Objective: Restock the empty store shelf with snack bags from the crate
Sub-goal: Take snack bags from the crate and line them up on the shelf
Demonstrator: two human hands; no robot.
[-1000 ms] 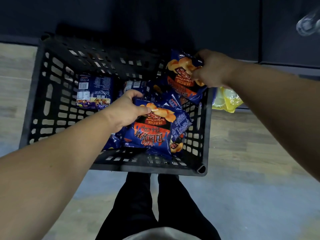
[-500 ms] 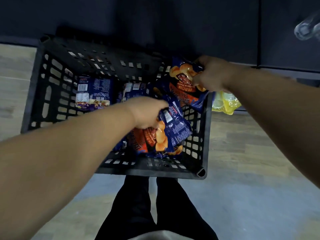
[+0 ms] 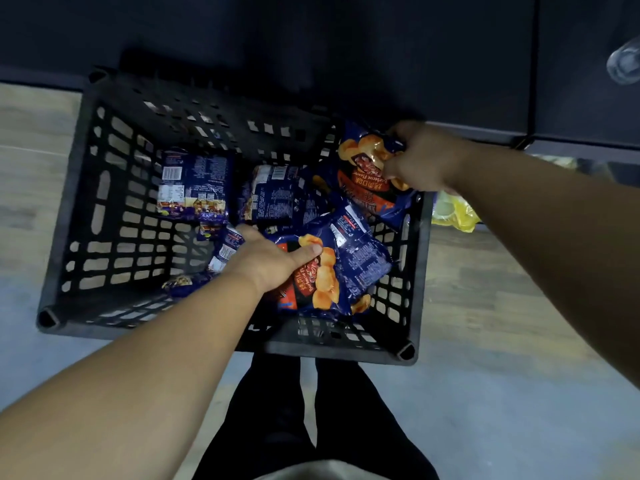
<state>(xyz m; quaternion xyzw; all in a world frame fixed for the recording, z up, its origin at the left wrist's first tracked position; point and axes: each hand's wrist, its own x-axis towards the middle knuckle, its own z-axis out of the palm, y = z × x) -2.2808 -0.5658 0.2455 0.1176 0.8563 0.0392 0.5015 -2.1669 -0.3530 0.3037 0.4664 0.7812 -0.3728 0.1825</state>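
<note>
Several blue snack bags lie in the black slatted crate, which sits on the floor in front of a dark cabinet front. The left hand reaches down into the crate and grips a blue bag printed with orange chips near the crate's right front corner; its thumb lies across the bag's printed face and the fingers are tucked out of sight under the bag's edge. The right hand is curled round the top of a second chip bag, which is tilted against the crate's right wall near the back corner, its lower part hanging down inside the crate. The two hands are well apart, each holding its own bag.

Further left in the crate, a bag lying back side up shows a white label and small print, and another back-side-up bag lies just beside it toward the middle. More bags are partly hidden under the left wrist and forearm.

Outside the crate, just beyond its right wall, a yellow package lies on the floor, which looks like pale wood planks. The person's dark trouser legs stand just in front of the crate's near rim. A clear, blurred object shows at the upper right edge; what it is cannot be told.
</note>
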